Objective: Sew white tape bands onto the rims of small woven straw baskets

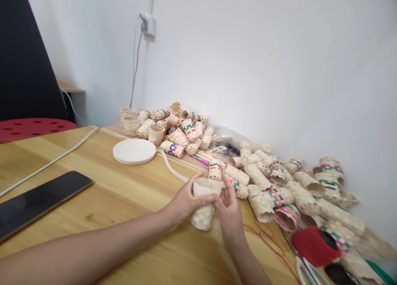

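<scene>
Just below the frame's centre, the left hand [186, 199] grasps a woven basket [203, 217] with white tape [201, 188] along its rim; the right hand's [230, 208] grip pinches the rim's right side. Left of centre, a tape roll [134, 151] lies on the surface [124, 202].

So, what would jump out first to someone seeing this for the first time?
Probably the heap of woven tubes sprawled along the wall, many banded in bright colours. Nearer, at the middle of the table, the left hand and right hand hold a pale woven cup. The red spool at lower right stands out too.
</scene>
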{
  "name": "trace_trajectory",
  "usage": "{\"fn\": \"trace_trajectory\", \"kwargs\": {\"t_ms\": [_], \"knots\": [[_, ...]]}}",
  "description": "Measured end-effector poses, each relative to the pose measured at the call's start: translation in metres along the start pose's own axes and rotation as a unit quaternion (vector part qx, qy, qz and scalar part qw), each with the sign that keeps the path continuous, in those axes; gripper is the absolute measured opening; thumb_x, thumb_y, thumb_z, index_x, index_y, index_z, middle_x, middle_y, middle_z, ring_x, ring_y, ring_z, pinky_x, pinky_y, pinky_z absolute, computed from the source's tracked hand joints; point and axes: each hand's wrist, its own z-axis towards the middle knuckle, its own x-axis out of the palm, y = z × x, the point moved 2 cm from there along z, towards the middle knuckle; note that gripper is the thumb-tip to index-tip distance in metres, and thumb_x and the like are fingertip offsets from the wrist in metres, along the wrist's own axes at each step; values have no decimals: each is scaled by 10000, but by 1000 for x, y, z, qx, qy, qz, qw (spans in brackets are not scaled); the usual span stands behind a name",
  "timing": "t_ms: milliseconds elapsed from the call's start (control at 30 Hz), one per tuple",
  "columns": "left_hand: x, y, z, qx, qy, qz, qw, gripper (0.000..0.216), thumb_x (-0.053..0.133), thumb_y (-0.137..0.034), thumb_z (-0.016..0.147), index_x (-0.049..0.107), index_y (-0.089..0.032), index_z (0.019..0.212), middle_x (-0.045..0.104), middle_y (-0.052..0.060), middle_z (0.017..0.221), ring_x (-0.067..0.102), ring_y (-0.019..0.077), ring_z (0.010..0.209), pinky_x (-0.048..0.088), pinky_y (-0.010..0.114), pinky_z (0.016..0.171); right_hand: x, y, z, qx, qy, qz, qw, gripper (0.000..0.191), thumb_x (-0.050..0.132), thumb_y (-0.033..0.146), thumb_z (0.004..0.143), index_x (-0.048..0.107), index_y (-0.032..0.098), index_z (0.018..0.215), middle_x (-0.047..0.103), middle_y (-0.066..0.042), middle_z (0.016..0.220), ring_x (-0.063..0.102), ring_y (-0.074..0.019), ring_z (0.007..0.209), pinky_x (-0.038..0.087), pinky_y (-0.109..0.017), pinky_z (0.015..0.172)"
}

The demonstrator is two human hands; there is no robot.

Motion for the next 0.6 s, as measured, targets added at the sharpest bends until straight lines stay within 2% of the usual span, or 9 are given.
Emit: {"fn": "trace_trajectory", "kwargs": {"t_ms": [133,233,333,433,467,533,600], "knots": [[-8,-5,8,38,47,42,997,963,840,-325,595,326,-153,1391,595,150,1237,549,275,1157,443,347,952,-11,9,3,5,-12,-29,999,542,609,519,822,576,189,1251,623,-113,1239,594,-275,1125,520,-408,914],[-11,-12,10,57,77,99,991,917,825,-301,603,350,-161,1374,600,134,1226,556,268,1140,431,357,965,-21,20,9,-15,-36,-150,988,444,601,537,815,690,204,1094,691,-85,1111,661,-266,984,558,-379,815],[-12,-19,8,74,106,153,980,904,811,-303,614,350,-177,1381,580,126,1257,551,268,1143,416,374,983,-28,32,12,-43,-22,-274,961,403,600,536,807,732,214,1011,730,-61,909,684,-231,779,558,-341,725],[-13,-27,6,90,135,207,965,899,801,-331,622,355,-181,1388,544,130,1306,525,281,1176,391,391,1013,-34,41,14,-40,24,-365,930,448,502,544,869,705,217,1098,699,-45,705,656,-221,667,536,-356,701],[-14,-29,6,96,143,226,959,897,801,-335,622,362,-180,1388,525,133,1327,511,286,1193,380,395,1024,-36,44,14,-46,31,-389,920,451,474,541,887,693,227,1125,705,-50,727,660,-232,712,525,-378,750],[-15,-33,4,101,162,260,947,897,803,-329,618,370,-185,1390,481,135,1374,478,293,1229,361,397,1043,-38,50,14,-79,32,-410,908,430,458,531,902,691,252,1131,724,-71,921,647,-265,917,468,-429,896],[-14,-35,3,96,189,280,936,888,798,-318,627,369,-196,1395,446,132,1407,450,292,1258,351,393,1052,-37,53,13,-101,40,-378,919,408,471,522,903,693,257,1120,667,-69,1158,556,-279,1135,374,-447,1019]]}}
